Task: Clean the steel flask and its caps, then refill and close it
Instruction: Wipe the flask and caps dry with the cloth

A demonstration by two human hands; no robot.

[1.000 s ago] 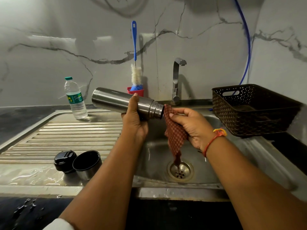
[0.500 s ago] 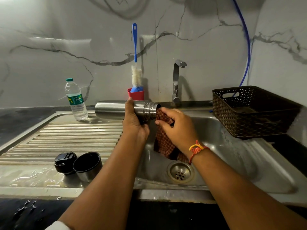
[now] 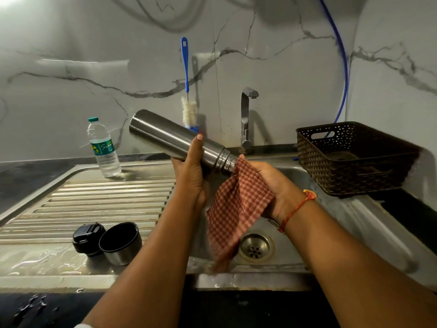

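My left hand [image 3: 191, 176] grips the steel flask [image 3: 165, 136] around its middle, over the sink. The flask is tilted, base up to the left and open threaded mouth down to the right. My right hand [image 3: 276, 185] holds a red checked cloth [image 3: 234, 211] against the flask's mouth; the cloth hangs down toward the drain. On the wet draining board sit the black inner cap [image 3: 87, 236] and the steel cup cap [image 3: 120, 242], side by side and touching.
A plastic water bottle [image 3: 104, 147] stands at the back of the draining board [image 3: 94, 200]. A blue-handled bottle brush [image 3: 186, 86] leans on the wall beside the tap [image 3: 246, 119]. A brown basket [image 3: 354, 157] sits right of the sink basin [image 3: 331, 221]. The drain [image 3: 255, 248] lies below the cloth.
The flask's base has swung up from level to a steep tilt. My right hand has turned, and the cloth now hangs spread out below the mouth.
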